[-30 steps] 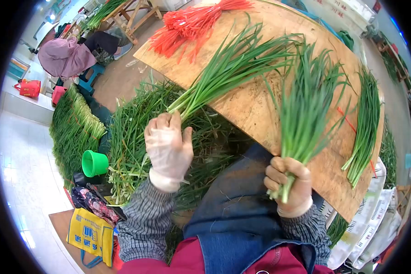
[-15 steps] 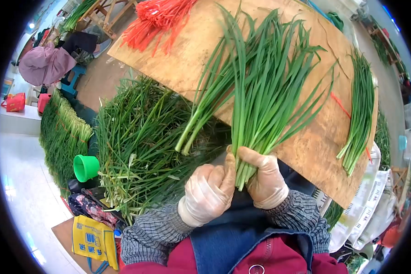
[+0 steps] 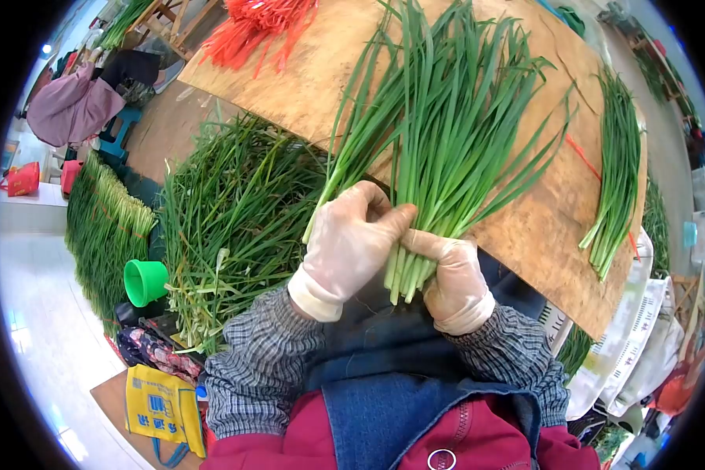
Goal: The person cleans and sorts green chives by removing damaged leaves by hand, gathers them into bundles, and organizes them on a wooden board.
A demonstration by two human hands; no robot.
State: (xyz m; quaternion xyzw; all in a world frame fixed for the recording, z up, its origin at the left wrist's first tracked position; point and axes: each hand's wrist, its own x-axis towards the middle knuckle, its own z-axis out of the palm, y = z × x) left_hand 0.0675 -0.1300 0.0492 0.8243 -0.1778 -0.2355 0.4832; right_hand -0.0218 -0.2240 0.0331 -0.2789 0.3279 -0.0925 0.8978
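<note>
Green flat-leaved stalk bunch (image 3: 462, 149) was pinched near pale ends by translucent-gloved right hand (image 3: 457, 278), extended over tan plywood desk (image 3: 552, 254); translucent-gloved left hand (image 3: 345, 243) was pressed to bunch, grip unclear. Bunch could be scattered by loosened pinch.

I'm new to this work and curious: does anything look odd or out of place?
The heap of loose chives beside the wooden tabletop looks tangled, pointing every way, unlike the neater held bunch. Nothing else clearly stands out.
</note>
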